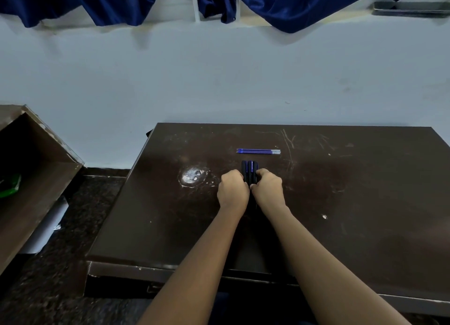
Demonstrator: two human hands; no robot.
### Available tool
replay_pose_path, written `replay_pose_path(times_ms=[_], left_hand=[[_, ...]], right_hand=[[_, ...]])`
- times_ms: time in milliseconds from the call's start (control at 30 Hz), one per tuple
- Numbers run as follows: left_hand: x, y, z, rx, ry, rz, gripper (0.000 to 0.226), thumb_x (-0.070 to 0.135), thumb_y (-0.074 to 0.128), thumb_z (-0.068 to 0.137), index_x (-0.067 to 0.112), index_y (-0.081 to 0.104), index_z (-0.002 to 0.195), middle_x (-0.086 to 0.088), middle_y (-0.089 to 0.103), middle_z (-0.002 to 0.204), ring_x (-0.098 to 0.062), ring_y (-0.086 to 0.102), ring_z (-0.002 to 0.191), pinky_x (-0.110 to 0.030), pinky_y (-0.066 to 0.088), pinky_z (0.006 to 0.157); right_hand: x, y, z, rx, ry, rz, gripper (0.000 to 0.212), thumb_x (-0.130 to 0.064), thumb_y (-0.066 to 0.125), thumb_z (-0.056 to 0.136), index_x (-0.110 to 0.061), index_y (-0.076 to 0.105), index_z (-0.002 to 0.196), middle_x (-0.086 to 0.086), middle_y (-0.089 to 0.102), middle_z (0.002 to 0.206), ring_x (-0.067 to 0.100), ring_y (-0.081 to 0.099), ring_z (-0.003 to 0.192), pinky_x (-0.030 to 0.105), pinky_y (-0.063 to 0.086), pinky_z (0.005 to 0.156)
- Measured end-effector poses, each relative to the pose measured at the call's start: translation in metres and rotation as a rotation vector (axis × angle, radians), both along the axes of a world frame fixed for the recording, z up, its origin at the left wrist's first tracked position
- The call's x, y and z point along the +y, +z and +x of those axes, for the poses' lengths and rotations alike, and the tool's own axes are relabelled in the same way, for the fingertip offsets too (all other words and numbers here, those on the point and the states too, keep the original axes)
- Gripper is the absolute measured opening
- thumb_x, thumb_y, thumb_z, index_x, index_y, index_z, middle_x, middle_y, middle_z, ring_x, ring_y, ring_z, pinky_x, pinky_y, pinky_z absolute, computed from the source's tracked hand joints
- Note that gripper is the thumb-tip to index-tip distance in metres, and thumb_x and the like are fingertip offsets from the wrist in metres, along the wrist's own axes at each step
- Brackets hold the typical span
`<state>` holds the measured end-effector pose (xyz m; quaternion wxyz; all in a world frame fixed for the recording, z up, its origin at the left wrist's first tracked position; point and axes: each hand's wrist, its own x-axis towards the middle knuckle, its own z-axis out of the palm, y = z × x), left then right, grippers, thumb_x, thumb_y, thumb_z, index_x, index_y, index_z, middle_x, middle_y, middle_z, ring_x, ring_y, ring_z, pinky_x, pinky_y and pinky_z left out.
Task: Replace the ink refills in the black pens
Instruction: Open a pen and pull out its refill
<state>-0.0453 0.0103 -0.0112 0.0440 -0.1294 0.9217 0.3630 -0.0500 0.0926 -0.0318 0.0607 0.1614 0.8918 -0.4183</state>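
The left hand (232, 189) and the right hand (267, 189) are close together, almost touching. Their fingers are curled, and they hold a small bunch of black pens (249, 170) between them, one hand on each side. The far ends of the pens stick out past the knuckles and point away from the person. The near ends are hidden between the hands.

The pens are near the middle of a dark brown table (341, 203). Just past the pens, a few thin blue ink refills (258, 151) lie flat on the table, side by side. They lie crossways to the pens and do not touch them.

To the left of the hands there is a white scuffed spot (192, 176) on the table. The top has many scratches.

Behind the table is a pale wall (219, 69), with a dark blue curtain (97, 3) hanging at the top. A brown wooden box (36, 166) stands at the far left, with something green (9, 185) inside it.
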Motion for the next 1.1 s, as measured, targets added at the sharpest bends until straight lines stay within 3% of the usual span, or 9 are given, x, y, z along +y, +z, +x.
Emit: replay_pose_path(times_ms=[167, 300, 467, 767, 900, 1100], left_hand=[[-0.022, 0.001, -0.001, -0.001, 0.013, -0.038, 0.021, 0.007, 0.056, 0.082, 0.008, 0.065, 0.101, -0.016, 0.065, 0.106, -0.036, 0.06, 0.1, -0.04, 0.047, 0.08], [-0.034, 0.001, -0.001, -0.011, 0.025, -0.042, 0.022, 0.007, 0.056, 0.083, 0.009, 0.065, 0.103, -0.015, 0.062, 0.11, -0.035, 0.059, 0.101, -0.039, 0.046, 0.079], [-0.036, 0.002, -0.001, -0.004, 0.01, -0.052, 0.02, 0.005, 0.055, 0.082, 0.006, 0.065, 0.101, -0.016, 0.062, 0.107, -0.035, 0.059, 0.098, -0.036, 0.044, 0.074], [-0.034, 0.004, -0.001, -0.011, 0.007, -0.049, 0.017, 0.004, 0.057, 0.081, 0.004, 0.064, 0.097, -0.015, 0.063, 0.102, -0.034, 0.06, 0.094, -0.035, 0.044, 0.072], [-0.035, 0.004, -0.002, -0.02, -0.001, -0.058, 0.018, 0.006, 0.058, 0.083, 0.005, 0.064, 0.1, -0.015, 0.063, 0.104, -0.033, 0.06, 0.096, -0.033, 0.042, 0.07], [-0.036, 0.007, -0.002, -0.024, 0.01, -0.07, 0.017, 0.009, 0.056, 0.084, 0.005, 0.063, 0.098, -0.014, 0.063, 0.105, -0.033, 0.06, 0.095, -0.037, 0.045, 0.075]], right_hand=[[-0.026, -0.001, 0.0, 0.005, 0.02, 0.005, 0.044, -0.005, 0.058, 0.088, -0.011, 0.051, 0.131, 0.015, 0.058, 0.122, 0.027, 0.059, 0.104, 0.027, 0.043, 0.075], [-0.033, -0.003, -0.001, -0.018, 0.033, -0.034, 0.05, -0.006, 0.06, 0.088, -0.013, 0.048, 0.136, 0.015, 0.059, 0.122, 0.026, 0.061, 0.103, 0.033, 0.051, 0.086], [-0.034, -0.006, -0.003, -0.017, 0.046, -0.039, 0.051, -0.007, 0.061, 0.087, -0.013, 0.048, 0.136, 0.016, 0.063, 0.116, 0.027, 0.062, 0.103, 0.035, 0.051, 0.09], [-0.031, -0.01, -0.003, 0.008, 0.035, -0.086, 0.052, -0.006, 0.062, 0.086, -0.013, 0.048, 0.136, 0.018, 0.063, 0.116, 0.027, 0.063, 0.102, 0.037, 0.052, 0.091], [-0.03, -0.012, -0.003, 0.016, 0.035, -0.102, 0.051, -0.006, 0.062, 0.087, -0.012, 0.048, 0.136, 0.017, 0.063, 0.116, 0.024, 0.063, 0.099, 0.029, 0.05, 0.083], [-0.028, -0.011, -0.004, 0.034, 0.051, -0.085, 0.049, -0.012, 0.062, 0.088, -0.011, 0.048, 0.135, 0.018, 0.062, 0.12, 0.025, 0.062, 0.105, 0.031, 0.051, 0.088]])
